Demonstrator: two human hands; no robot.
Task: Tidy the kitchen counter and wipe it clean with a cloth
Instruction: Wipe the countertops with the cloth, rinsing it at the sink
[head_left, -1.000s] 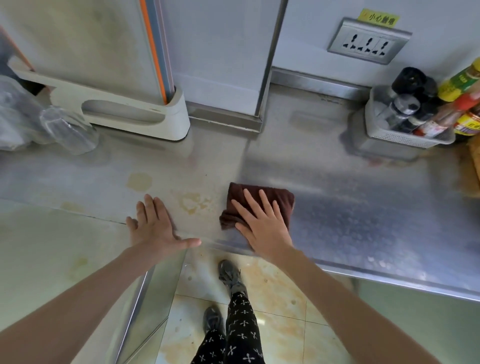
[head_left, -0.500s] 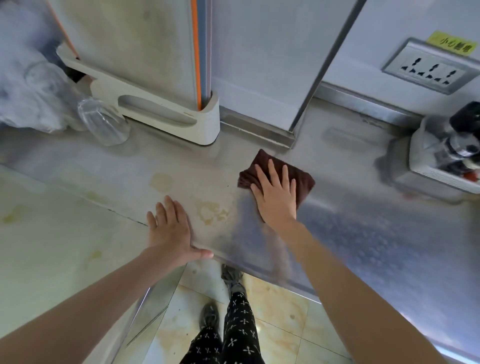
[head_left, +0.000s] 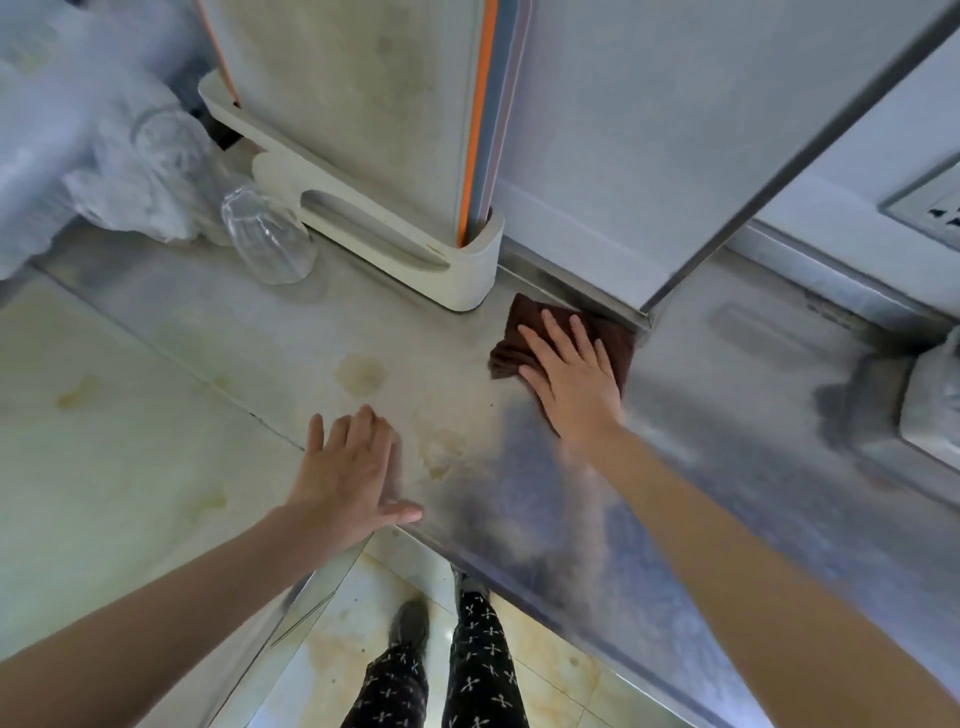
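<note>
Head view: the right hand (head_left: 574, 379), fingers spread flat, presses the brown cloth (head_left: 524, 340) at frame centre-right against the wall base, its long axis running left-right. Left hand (head_left: 348, 467) lies open on the stained counter (head_left: 260, 332). Since a second ago the cloth has slid from the front edge to the back.

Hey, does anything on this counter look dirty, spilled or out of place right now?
Yes. Yellowish dried stains mark the counter: a ring-shaped one and a patchy one beside the left hand. The brown cloth under the right hand has not reached them. A clear glass lies tipped near the white rack.
</note>
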